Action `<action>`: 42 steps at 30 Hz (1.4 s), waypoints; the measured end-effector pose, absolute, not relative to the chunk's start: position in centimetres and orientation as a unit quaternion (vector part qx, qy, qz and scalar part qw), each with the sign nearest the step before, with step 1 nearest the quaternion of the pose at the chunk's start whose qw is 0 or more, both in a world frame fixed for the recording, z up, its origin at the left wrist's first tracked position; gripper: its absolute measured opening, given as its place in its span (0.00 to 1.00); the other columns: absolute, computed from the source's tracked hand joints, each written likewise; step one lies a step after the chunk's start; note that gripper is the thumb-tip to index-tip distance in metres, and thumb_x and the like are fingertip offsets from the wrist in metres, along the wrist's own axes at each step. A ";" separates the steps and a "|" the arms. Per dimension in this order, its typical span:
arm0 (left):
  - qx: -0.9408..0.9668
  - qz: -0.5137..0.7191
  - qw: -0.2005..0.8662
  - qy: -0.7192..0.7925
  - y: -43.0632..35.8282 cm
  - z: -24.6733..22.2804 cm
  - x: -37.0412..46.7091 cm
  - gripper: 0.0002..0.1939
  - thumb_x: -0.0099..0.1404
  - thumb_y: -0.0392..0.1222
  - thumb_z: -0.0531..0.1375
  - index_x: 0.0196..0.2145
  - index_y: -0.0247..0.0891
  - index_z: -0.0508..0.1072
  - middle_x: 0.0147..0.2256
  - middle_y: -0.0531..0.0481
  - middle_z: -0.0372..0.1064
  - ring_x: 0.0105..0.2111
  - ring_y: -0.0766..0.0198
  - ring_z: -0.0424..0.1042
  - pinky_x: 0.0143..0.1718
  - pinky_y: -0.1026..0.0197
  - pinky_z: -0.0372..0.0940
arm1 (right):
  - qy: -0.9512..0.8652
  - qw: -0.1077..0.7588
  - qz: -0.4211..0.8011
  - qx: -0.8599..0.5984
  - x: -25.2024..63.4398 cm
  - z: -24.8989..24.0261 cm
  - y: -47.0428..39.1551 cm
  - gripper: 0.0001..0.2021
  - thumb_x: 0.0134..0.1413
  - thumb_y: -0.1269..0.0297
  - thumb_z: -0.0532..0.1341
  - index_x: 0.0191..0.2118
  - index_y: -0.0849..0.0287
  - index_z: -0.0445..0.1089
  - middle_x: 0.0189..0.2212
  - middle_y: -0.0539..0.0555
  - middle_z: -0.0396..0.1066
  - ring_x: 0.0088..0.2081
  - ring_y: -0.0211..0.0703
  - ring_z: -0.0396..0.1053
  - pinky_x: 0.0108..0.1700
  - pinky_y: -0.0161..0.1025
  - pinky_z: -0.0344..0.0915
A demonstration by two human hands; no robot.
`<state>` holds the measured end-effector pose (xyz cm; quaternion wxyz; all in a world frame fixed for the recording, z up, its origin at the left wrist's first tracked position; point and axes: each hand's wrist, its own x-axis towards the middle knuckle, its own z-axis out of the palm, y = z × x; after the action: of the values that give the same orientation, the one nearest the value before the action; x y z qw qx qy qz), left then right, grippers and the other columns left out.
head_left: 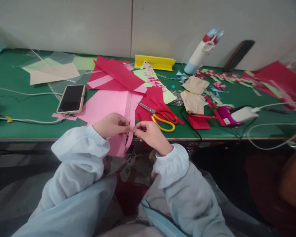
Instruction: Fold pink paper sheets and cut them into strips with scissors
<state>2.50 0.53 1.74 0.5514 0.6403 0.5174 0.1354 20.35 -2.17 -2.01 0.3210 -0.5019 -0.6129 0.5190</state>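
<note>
My left hand pinches a narrow pink paper strip at the bench's front edge. Close beside it, my right hand has thumb and finger pressed together at the same strip. The strip's lower end curls below the fingers. Under my left hand lies a larger pink paper sheet, partly hanging over the edge. Scissors with red and yellow handles rest on red paper just beyond my right hand, blades pointing left.
A phone with a cable lies left on the green bench. At the back are a yellow holder and a white-blue bottle. Cloth pouches, a purple object with a white charger and woven paper strips lie right.
</note>
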 end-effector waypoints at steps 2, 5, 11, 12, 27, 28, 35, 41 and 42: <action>0.636 0.137 0.556 0.518 0.5 1.7 2.6 0.17 0.45 0.52 0.70 0.22 0.35 0.73 0.17 0.53 0.69 0.21 0.66 0.71 0.25 0.66 0.67 | -0.616 0.321 0.511 -0.507 20.3 -2.0 -2.1 0.04 0.46 0.67 0.60 0.26 0.61 0.68 0.20 0.47 0.66 0.20 0.32 0.62 0.25 0.31 0.60; 0.634 0.135 0.558 0.518 0.6 1.7 2.6 0.17 0.45 0.52 0.69 0.21 0.35 0.73 0.18 0.53 0.69 0.21 0.66 0.71 0.26 0.65 0.68 | -0.623 0.321 0.493 -0.515 20.4 -2.2 -2.0 0.04 0.46 0.67 0.60 0.25 0.61 0.68 0.21 0.48 0.68 0.21 0.32 0.63 0.25 0.31 0.61; 0.649 0.144 0.551 0.505 0.5 1.7 2.1 0.15 0.48 0.50 0.68 0.22 0.35 0.73 0.19 0.52 0.71 0.21 0.66 0.70 0.26 0.64 0.68 | -0.592 0.362 0.483 -0.534 21.8 -2.5 -1.4 0.04 0.45 0.66 0.61 0.28 0.61 0.70 0.21 0.48 0.69 0.18 0.30 0.62 0.20 0.29 0.60; 0.652 0.146 0.549 0.503 0.5 1.6 2.0 0.15 0.48 0.51 0.68 0.22 0.35 0.73 0.19 0.52 0.71 0.21 0.66 0.70 0.27 0.64 0.68 | -0.590 0.358 0.496 -0.526 22.1 -2.5 -1.4 0.05 0.46 0.65 0.60 0.28 0.61 0.70 0.21 0.48 0.69 0.18 0.30 0.62 0.19 0.29 0.60; 0.725 0.130 0.535 0.414 -0.7 1.7 2.4 0.12 0.54 0.47 0.63 0.23 0.36 0.68 0.20 0.55 0.67 0.22 0.70 0.65 0.26 0.66 0.61 | -0.524 0.409 0.619 -0.418 21.6 -1.1 -1.8 0.15 0.42 0.55 0.69 0.28 0.62 0.71 0.22 0.46 0.67 0.23 0.30 0.61 0.26 0.30 0.59; 0.716 0.135 0.546 0.413 -0.8 1.4 2.6 0.12 0.54 0.47 0.63 0.24 0.37 0.68 0.20 0.56 0.67 0.22 0.70 0.66 0.26 0.66 0.62 | -0.518 0.424 0.616 -0.415 21.5 -1.2 -1.7 0.15 0.40 0.55 0.70 0.27 0.62 0.72 0.22 0.46 0.67 0.22 0.30 0.60 0.26 0.30 0.59; 0.616 0.157 0.638 0.434 -1.0 0.6 3.2 0.17 0.51 0.44 0.65 0.36 0.37 0.64 0.18 0.60 0.65 0.19 0.71 0.64 0.24 0.66 0.62 | -0.436 0.528 0.568 -0.457 22.1 -1.8 -0.1 0.16 0.37 0.54 0.71 0.28 0.62 0.73 0.21 0.48 0.69 0.22 0.32 0.64 0.27 0.32 0.64; 0.616 0.155 0.652 0.414 -0.6 1.5 1.5 0.17 0.51 0.46 0.66 0.37 0.34 0.73 0.24 0.55 0.69 0.23 0.71 0.65 0.28 0.65 0.64 | -0.387 0.614 0.457 -0.514 24.4 -1.6 1.4 0.16 0.39 0.52 0.69 0.28 0.60 0.71 0.21 0.48 0.68 0.22 0.34 0.66 0.29 0.34 0.68; 0.622 0.151 0.643 0.421 -0.6 1.6 1.1 0.17 0.51 0.47 0.66 0.36 0.35 0.73 0.25 0.54 0.70 0.24 0.70 0.66 0.28 0.65 0.64 | -0.382 0.625 0.436 -0.522 24.9 -1.6 1.6 0.16 0.39 0.52 0.69 0.28 0.60 0.71 0.21 0.48 0.69 0.22 0.34 0.66 0.29 0.35 0.69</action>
<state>1.10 -0.58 1.56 0.6428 0.6223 0.4206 0.1507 24.90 1.58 -1.60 0.6253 -0.5222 -0.3820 0.4364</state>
